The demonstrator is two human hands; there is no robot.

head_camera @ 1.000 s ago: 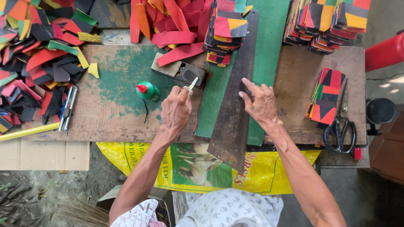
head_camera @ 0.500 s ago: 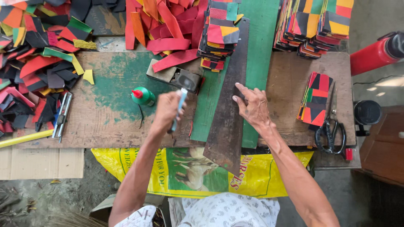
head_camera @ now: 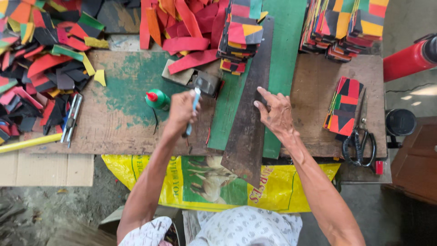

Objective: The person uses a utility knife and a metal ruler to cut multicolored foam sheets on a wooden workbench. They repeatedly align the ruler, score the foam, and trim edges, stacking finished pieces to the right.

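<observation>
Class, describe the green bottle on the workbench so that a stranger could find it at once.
Start at the wooden workbench and its patch of green paint. The small green bottle lies there, just beside the left hand. Its red cap sets it apart from the flat coloured scraps nearby.

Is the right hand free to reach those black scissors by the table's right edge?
Probably yes. The right hand lies open on the dark strip, holding nothing, and the bare wood between it and the scissors looks unobstructed; only the coloured stack sits nearby.
</observation>
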